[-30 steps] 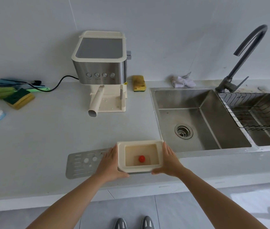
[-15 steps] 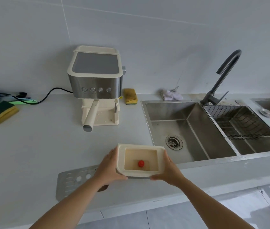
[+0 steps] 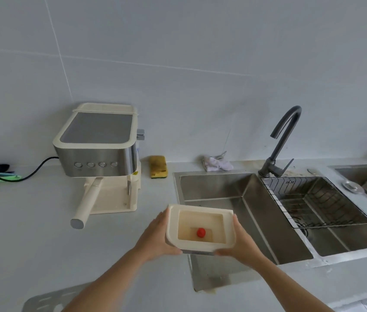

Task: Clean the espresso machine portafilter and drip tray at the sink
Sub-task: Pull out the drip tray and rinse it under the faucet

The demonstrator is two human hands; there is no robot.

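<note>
Nearest the camera, a perforated metal grate (image 3: 45, 300) lies flat on the grey surface (image 3: 31, 239), half hidden under the left forearm. Above it, the left hand (image 3: 155, 238) and right hand (image 3: 242, 242) hold the cream drip tray (image 3: 200, 228) by its two short sides, fingers closed against the walls and curled beneath, thumbs at the rim. The tray hangs in the air over the left edge of the sink (image 3: 241, 212), partly over the surface. Brownish liquid and a red float (image 3: 201, 232) sit in its well.

The step in hand looks like carrying the tray to the basin to empty it. It should be kept level until all of it is past the sink's rim, then tipped slowly away from the body so the liquid runs toward the drain and not onto the surface.

There is open room ahead: the near basin is bare. The wire rack (image 3: 317, 199) fills the next basin, and the faucet (image 3: 283, 140) arches well behind. The portafilter (image 3: 86, 202) remains locked in the espresso machine (image 3: 99, 149), well to the left, with a yellow sponge (image 3: 158, 166) beside it.
</note>
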